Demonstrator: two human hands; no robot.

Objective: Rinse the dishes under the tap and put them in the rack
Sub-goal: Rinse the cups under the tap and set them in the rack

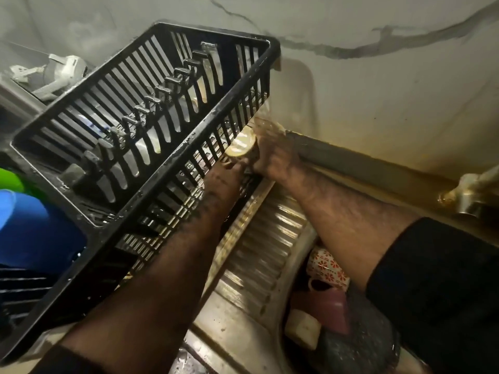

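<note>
Glass tumbler (244,143) sits gripped in both your hands (272,155), left hand (229,168) under; placing step, so lift it over the black rack (151,109) wall at ten o'clock.

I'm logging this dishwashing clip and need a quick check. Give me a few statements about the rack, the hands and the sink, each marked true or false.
1. The dish rack is black. True.
2. Both hands hold a clear glass at the rack's right wall. True.
3. The right hand is idle in the sink. False: it grips the glass, beside the left hand.
4. The floral mug stands in the rack. False: it lies in the sink.
</note>
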